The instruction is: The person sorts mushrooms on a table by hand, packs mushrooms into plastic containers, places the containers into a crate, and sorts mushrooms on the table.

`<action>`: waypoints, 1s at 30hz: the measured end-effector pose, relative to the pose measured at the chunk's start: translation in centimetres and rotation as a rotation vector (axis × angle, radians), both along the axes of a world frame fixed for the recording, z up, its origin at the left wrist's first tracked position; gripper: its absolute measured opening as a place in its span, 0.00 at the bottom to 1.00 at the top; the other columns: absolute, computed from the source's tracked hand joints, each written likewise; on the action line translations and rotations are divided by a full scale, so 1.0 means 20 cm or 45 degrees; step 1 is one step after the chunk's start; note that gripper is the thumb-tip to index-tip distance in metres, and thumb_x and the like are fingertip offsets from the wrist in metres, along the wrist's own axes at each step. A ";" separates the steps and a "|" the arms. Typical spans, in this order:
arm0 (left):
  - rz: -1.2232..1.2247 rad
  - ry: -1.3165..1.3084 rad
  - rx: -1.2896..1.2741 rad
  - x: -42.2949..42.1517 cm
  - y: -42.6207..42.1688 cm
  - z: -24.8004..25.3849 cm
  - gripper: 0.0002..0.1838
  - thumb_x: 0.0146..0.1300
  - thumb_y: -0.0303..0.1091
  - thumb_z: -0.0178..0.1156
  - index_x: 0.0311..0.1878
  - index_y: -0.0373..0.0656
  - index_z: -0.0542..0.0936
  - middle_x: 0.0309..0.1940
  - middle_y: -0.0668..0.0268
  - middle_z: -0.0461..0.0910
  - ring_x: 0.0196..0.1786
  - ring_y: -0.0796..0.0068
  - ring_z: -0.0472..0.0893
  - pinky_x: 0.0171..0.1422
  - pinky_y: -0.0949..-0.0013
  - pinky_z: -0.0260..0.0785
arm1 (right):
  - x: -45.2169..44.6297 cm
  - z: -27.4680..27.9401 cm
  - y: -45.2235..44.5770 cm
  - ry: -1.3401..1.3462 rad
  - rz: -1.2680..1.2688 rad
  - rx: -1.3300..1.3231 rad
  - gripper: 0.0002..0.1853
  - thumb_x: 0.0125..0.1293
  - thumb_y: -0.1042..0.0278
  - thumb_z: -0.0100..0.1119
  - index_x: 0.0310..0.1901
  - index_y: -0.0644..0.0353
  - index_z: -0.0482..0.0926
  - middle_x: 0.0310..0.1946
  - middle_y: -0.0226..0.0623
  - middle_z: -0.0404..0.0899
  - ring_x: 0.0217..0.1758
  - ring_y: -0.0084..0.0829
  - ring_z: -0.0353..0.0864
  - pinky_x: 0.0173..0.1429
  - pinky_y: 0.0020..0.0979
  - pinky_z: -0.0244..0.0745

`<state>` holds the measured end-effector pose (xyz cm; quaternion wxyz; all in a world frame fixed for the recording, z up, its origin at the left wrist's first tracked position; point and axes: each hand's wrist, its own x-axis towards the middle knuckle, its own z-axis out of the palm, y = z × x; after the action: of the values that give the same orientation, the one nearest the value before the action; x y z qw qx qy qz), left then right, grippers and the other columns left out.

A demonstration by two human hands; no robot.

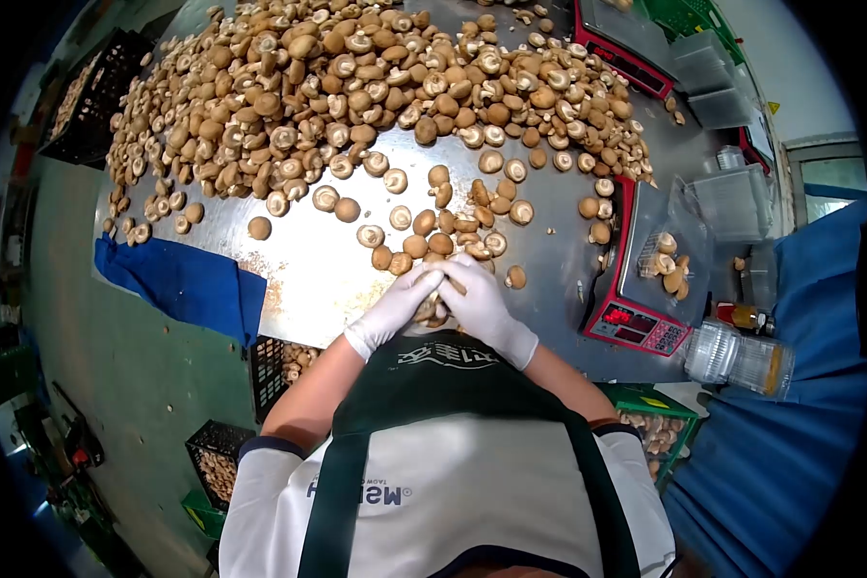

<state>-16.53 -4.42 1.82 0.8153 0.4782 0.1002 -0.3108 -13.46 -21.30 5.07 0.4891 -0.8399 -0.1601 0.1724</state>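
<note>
My left hand [395,306] and my right hand [482,301], both in white gloves, meet at the near edge of the metal table [308,260]. Their fingers curl inward, partly around several brown mushrooms [432,310] that show between and below them; the palms are hidden. Just beyond my fingertips lies a loose cluster of mushrooms [443,226], some cap up and some stem up. A large heap of mushrooms [289,106] spreads across the far side of the table.
On the right, a red scale [636,332] carries a clear plastic tub [679,226] with several mushrooms. Clear containers [732,202] stand beyond it. Blue cloth [178,284] hangs over the left table edge. Crates of mushrooms include a black crate [212,462] and a green crate [655,424].
</note>
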 end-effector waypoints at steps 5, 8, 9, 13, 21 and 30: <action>0.064 0.232 -0.192 -0.07 0.11 -0.02 0.21 0.79 0.47 0.44 0.54 0.40 0.78 0.36 0.69 0.79 0.22 0.85 0.68 0.25 0.81 0.59 | 0.07 -0.08 -0.11 -0.157 -0.029 0.113 0.12 0.68 0.70 0.59 0.52 0.58 0.82 0.40 0.40 0.79 0.44 0.40 0.80 0.52 0.35 0.75; 0.272 0.271 -0.166 -0.08 0.13 -0.02 0.22 0.77 0.51 0.45 0.51 0.40 0.78 0.31 0.70 0.78 0.18 0.85 0.64 0.20 0.79 0.52 | 0.25 -0.10 -0.15 -0.279 -0.149 -0.142 0.10 0.67 0.66 0.62 0.45 0.61 0.82 0.39 0.40 0.79 0.45 0.40 0.81 0.53 0.37 0.75; 0.326 0.295 -0.171 -0.08 0.13 -0.02 0.25 0.76 0.55 0.45 0.52 0.40 0.77 0.28 0.69 0.78 0.17 0.85 0.63 0.20 0.78 0.53 | 0.32 -0.10 -0.16 -0.258 -0.215 -0.252 0.11 0.65 0.63 0.65 0.44 0.60 0.81 0.39 0.39 0.79 0.45 0.41 0.80 0.53 0.38 0.75; 0.314 0.275 -0.298 -0.04 0.18 -0.01 0.30 0.77 0.61 0.41 0.53 0.41 0.75 0.32 0.65 0.81 0.13 0.83 0.59 0.20 0.78 0.54 | 0.57 -0.09 -0.12 -0.314 -0.271 -0.595 0.23 0.59 0.53 0.69 0.52 0.56 0.79 0.46 0.40 0.81 0.50 0.46 0.82 0.54 0.44 0.76; 0.494 0.365 -0.472 0.02 0.13 0.09 0.32 0.78 0.56 0.39 0.70 0.38 0.67 0.60 0.55 0.77 0.54 0.63 0.80 0.61 0.61 0.73 | 0.68 -0.14 -0.26 0.667 -0.336 0.504 0.21 0.72 0.61 0.55 0.64 0.56 0.77 0.53 0.38 0.80 0.50 0.30 0.81 0.49 0.29 0.78; 0.223 0.141 -0.763 0.15 0.02 0.18 0.35 0.78 0.56 0.40 0.78 0.41 0.59 0.66 0.53 0.73 0.58 0.63 0.78 0.63 0.61 0.72 | 0.32 0.01 -0.22 1.248 -0.271 1.552 0.25 0.81 0.62 0.33 0.71 0.68 0.63 0.63 0.47 0.74 0.65 0.39 0.75 0.67 0.40 0.75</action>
<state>-13.47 -4.02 5.46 0.9369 0.1885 0.0890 -0.2806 -7.14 -25.68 5.33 0.8919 -0.2626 0.0887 0.3572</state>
